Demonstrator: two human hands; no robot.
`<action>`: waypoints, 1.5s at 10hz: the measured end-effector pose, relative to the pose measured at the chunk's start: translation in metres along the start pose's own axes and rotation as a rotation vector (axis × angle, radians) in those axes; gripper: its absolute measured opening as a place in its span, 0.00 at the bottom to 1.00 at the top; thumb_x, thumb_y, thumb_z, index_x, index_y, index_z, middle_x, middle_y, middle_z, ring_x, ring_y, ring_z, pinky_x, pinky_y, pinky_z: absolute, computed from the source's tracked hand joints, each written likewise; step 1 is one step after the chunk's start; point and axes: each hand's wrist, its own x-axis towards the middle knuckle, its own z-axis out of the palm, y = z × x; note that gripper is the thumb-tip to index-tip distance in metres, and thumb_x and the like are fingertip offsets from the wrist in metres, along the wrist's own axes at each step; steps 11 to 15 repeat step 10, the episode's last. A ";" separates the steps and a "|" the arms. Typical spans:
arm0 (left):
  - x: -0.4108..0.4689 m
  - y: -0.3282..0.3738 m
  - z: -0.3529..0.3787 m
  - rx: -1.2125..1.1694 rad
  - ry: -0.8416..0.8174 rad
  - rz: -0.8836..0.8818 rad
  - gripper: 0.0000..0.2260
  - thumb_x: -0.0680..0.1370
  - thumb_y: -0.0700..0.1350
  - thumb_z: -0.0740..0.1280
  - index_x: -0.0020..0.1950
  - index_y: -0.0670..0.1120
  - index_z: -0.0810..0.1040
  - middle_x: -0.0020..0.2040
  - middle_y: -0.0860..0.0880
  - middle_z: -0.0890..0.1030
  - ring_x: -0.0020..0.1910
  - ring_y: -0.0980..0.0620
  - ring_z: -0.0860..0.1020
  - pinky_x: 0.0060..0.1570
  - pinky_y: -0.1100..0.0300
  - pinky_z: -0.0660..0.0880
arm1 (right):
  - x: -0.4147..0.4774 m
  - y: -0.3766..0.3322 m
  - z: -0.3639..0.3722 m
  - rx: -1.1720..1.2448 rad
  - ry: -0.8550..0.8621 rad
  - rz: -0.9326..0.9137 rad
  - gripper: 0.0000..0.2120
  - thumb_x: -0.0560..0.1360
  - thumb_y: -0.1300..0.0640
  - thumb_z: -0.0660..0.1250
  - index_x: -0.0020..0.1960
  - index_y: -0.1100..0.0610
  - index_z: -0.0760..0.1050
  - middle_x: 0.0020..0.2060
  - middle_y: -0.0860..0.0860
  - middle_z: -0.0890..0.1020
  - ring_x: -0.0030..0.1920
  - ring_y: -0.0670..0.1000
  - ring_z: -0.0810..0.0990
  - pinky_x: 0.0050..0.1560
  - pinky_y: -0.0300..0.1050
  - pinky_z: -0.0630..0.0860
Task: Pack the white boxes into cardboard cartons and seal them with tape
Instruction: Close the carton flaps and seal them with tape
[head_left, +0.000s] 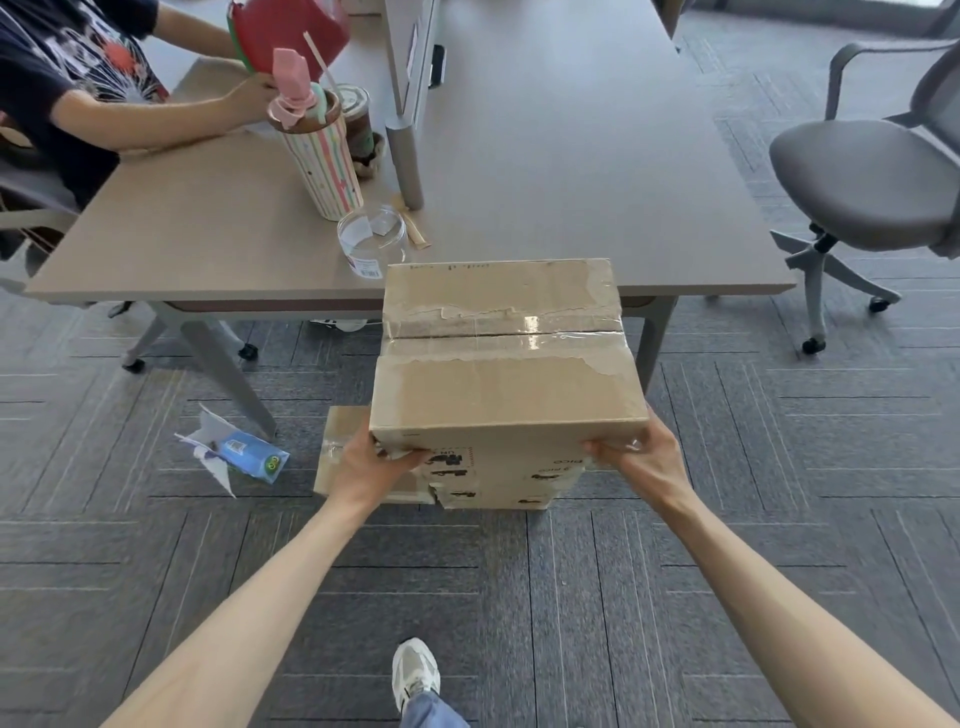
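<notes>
Cardboard carton (506, 358), brown and scuffed, flaps closed under glossy clear tape (519, 332), is held above the floor; left hand (371, 465) grips its seven o'clock corner, right hand (636, 457) its five o'clock corner.

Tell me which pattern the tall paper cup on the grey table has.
Vertical pastel stripes on the tall paper cup, clearest in the head view.
</notes>
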 end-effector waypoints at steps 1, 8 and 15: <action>-0.006 0.005 0.001 0.019 0.006 0.035 0.27 0.68 0.44 0.79 0.63 0.47 0.72 0.54 0.50 0.79 0.54 0.51 0.77 0.54 0.58 0.73 | -0.005 -0.001 -0.001 0.000 0.014 -0.017 0.39 0.67 0.61 0.80 0.72 0.45 0.68 0.51 0.39 0.82 0.56 0.41 0.79 0.58 0.53 0.80; -0.015 0.021 0.001 -0.030 0.036 0.066 0.36 0.69 0.41 0.78 0.73 0.48 0.66 0.55 0.55 0.78 0.56 0.53 0.76 0.56 0.60 0.73 | -0.006 -0.013 -0.004 -0.078 0.019 0.001 0.34 0.70 0.57 0.77 0.72 0.43 0.68 0.52 0.44 0.83 0.55 0.49 0.81 0.59 0.57 0.79; -0.038 0.026 -0.026 0.047 0.010 0.048 0.41 0.70 0.45 0.78 0.77 0.54 0.60 0.71 0.51 0.72 0.70 0.50 0.70 0.70 0.47 0.67 | -0.036 -0.040 -0.020 -0.079 0.050 -0.032 0.29 0.74 0.60 0.73 0.73 0.47 0.70 0.60 0.49 0.81 0.59 0.50 0.80 0.62 0.55 0.77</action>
